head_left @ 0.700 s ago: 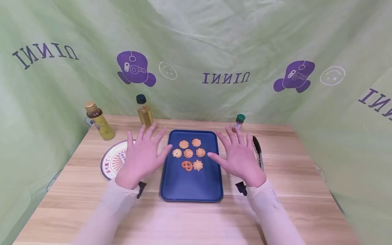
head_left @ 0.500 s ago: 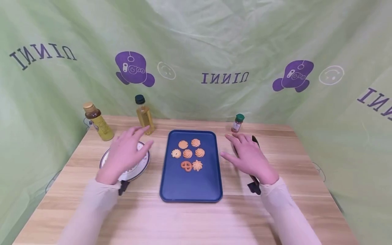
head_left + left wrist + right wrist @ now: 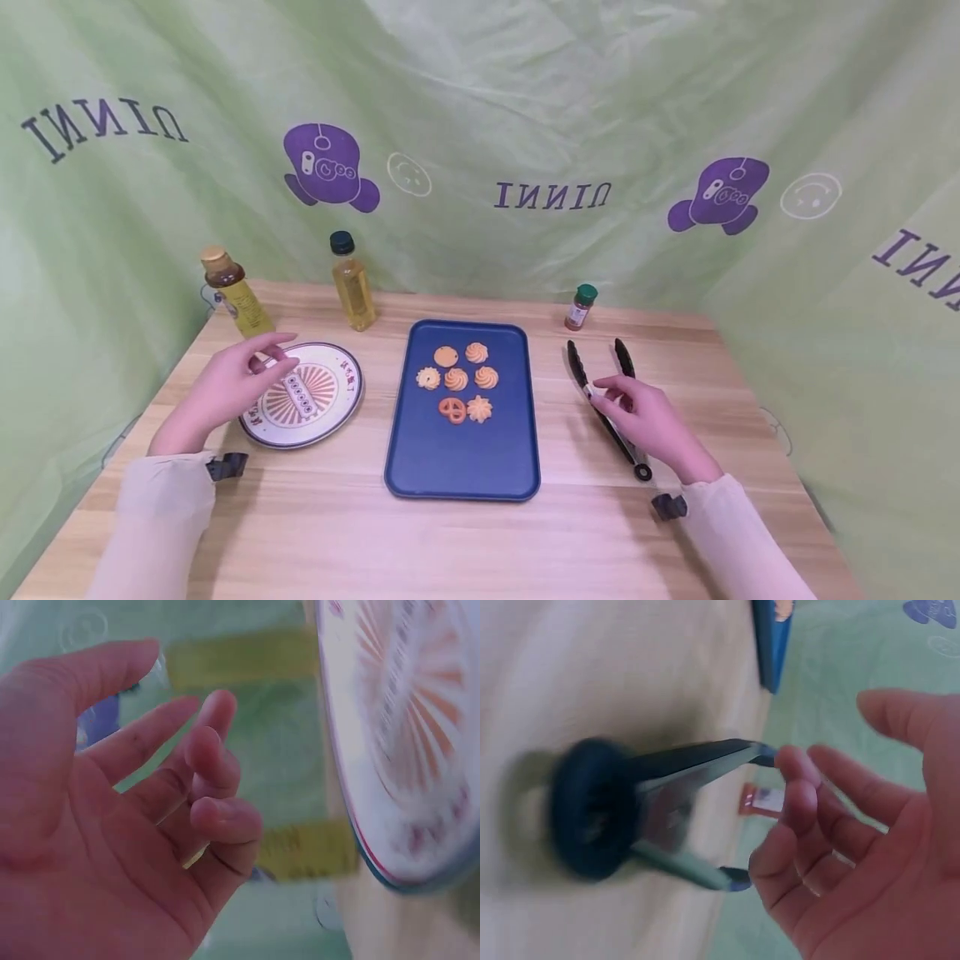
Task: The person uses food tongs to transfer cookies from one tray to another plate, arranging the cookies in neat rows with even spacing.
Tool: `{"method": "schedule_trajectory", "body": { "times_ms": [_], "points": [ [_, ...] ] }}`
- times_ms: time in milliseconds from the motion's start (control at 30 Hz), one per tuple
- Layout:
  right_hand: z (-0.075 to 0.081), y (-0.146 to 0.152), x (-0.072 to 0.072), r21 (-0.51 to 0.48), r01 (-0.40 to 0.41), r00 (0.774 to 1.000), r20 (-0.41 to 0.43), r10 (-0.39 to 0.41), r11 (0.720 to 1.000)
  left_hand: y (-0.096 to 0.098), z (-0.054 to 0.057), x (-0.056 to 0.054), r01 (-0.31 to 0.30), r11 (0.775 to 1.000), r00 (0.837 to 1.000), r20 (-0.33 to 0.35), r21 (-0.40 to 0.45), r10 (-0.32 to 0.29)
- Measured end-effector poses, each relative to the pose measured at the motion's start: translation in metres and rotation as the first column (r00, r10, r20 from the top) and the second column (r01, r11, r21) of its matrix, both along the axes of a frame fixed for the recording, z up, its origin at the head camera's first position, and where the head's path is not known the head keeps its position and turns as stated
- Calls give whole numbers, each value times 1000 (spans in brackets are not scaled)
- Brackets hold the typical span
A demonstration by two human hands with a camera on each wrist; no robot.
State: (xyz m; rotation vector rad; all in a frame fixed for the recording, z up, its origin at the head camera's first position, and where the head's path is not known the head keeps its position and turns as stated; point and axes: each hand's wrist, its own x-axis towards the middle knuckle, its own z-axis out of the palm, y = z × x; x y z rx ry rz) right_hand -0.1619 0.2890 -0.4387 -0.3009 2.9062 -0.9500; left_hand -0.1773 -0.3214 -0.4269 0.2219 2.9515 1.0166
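My left hand (image 3: 225, 387) hovers over the left side of a round white plate (image 3: 341, 400) with a red ray pattern. Its fingers are loosely bent around nothing, and in the left wrist view the plate rim (image 3: 352, 832) stands apart from the fingertips. On the other side, my right hand (image 3: 652, 421) is above a pair of black-tipped metal tongs (image 3: 618, 439), covering part of one arm. The right wrist view shows the tongs (image 3: 697, 769) spread on the table beside relaxed fingers, the palm bare. Between the hands lies a blue tray (image 3: 465, 467) bearing several cookies (image 3: 456, 379), one a pretzel (image 3: 452, 410).
Behind the plate stand a yellow-labelled bottle (image 3: 243, 304) and a bottle of golden oil (image 3: 352, 292). A small green-capped spice jar (image 3: 579, 308) is at the back right. Green printed cloth (image 3: 450, 108) hangs around the wooden table (image 3: 450, 550).
Both hands have moved apart, away from the tray and toward me, and lowered. Their spread fingers have relaxed into a loose bend. The plate and tongs are now less covered.
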Motion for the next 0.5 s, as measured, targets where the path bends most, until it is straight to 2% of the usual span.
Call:
{"method": "schedule_trajectory", "body": {
  "times_ms": [300,400,500],
  "points": [
    [-15,13,16,-42,184,981,62,-181,982,-48,-25,0,-30,995,995,89,-93,38],
    [-17,17,19,-27,224,974,39,-222,974,-61,-31,1,-29,991,994,102,-127,42],
    [-18,20,22,-3,258,966,35,-258,966,-69,-35,3,-17,996,987,155,-86,31]
  ]
}}
